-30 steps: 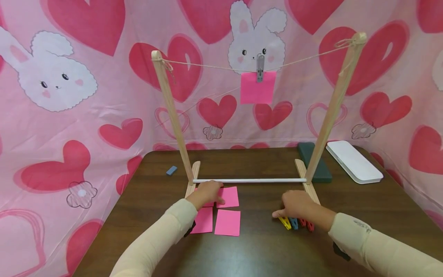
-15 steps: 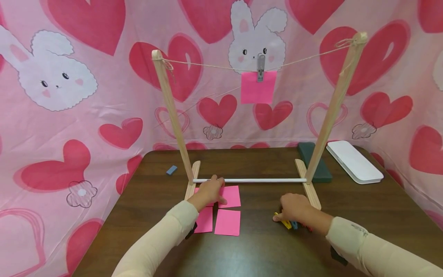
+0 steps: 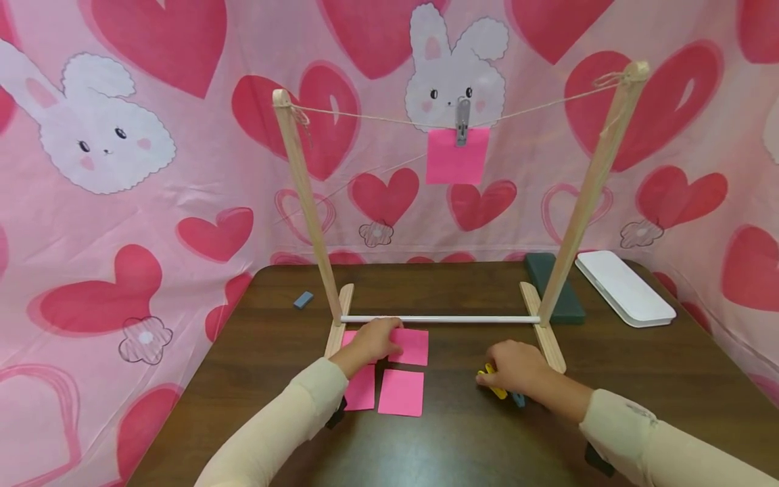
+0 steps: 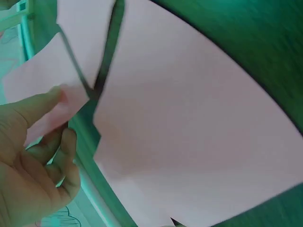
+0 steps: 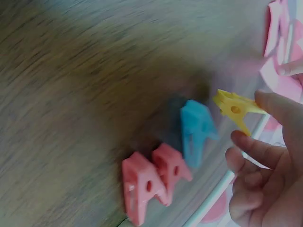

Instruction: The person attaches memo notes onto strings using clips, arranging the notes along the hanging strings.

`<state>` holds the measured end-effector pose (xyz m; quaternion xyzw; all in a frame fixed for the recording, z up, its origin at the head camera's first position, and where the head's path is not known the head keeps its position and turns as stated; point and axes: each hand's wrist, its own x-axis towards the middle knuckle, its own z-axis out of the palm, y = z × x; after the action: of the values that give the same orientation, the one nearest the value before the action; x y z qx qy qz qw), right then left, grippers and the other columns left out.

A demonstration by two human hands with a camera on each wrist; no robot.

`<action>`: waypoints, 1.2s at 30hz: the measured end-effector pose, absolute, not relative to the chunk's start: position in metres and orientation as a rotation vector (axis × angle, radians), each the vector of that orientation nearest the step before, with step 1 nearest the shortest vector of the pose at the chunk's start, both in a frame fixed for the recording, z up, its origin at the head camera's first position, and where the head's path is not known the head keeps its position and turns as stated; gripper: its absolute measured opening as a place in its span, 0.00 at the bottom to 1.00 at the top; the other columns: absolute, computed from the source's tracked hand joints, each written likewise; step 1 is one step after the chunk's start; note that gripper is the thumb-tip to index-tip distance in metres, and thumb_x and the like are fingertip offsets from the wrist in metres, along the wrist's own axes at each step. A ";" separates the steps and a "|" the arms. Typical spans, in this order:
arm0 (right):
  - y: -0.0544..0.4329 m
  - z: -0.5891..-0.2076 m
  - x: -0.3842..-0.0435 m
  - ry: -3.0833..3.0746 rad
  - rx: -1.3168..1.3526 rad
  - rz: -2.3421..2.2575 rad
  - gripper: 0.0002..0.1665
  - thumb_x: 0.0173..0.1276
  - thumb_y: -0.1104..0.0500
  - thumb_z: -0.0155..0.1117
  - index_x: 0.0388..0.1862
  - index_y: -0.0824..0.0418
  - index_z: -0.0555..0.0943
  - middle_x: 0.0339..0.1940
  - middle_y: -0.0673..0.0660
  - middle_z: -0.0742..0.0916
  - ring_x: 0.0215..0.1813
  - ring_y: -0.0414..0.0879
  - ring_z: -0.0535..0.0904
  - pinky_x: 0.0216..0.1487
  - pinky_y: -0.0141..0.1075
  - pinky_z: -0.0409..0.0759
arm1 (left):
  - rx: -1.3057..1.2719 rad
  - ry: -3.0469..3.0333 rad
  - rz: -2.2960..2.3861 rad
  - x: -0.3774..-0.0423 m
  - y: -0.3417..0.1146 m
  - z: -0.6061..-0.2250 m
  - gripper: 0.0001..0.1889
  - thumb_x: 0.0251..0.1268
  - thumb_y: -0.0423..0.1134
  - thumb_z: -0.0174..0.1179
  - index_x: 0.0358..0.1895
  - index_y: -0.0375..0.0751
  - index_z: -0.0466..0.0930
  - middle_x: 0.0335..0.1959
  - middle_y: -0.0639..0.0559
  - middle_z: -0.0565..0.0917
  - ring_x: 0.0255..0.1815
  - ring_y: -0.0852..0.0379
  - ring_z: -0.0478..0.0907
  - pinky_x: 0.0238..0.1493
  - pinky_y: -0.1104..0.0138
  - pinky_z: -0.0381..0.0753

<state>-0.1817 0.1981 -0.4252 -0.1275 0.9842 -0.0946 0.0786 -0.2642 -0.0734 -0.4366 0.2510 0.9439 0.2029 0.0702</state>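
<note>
My left hand (image 3: 375,340) pinches the far right pink paper square (image 3: 415,347). In the left wrist view the thumb lies on top of this square (image 4: 40,75), with fingers beneath its edge. Other pink squares (image 3: 401,392) lie close by on the table. A yellow clothespin (image 5: 235,108) is pinched by its handles between the thumb and index finger of my right hand (image 3: 517,365). Beside it on the table rest a blue clothespin (image 5: 195,125) and two red clothespins (image 5: 141,187); the head view hides the red ones behind the hand.
A wooden frame with a white crossbar (image 3: 450,319) spans the table. From its string hangs a pink square (image 3: 456,166) under a grey clip (image 3: 462,122). A blue block (image 3: 303,299) lies left; a dark green block (image 3: 562,297) and white case (image 3: 627,287) lie right.
The left hand has shifted slightly right, and the far right square has moved with it. My right hand has closed on the yellow clothespin, which has turned and moved a little left.
</note>
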 end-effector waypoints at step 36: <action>0.175 -0.258 -0.221 3.065 -0.897 -1.003 0.20 0.57 0.62 0.70 0.49 0.59 0.78 0.39 0.56 0.84 0.25 0.45 0.72 0.22 0.36 0.71 | 0.148 1.901 2.279 -0.263 -0.058 -0.343 0.14 0.64 0.28 0.53 0.52 0.34 0.68 0.25 0.48 0.77 0.15 0.60 0.76 0.18 0.70 0.76</action>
<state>-0.2211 0.1755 -0.2580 -0.2666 0.9108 -0.2981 -0.1029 -0.2635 -0.0577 -0.3428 0.0496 0.6374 0.7642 0.0848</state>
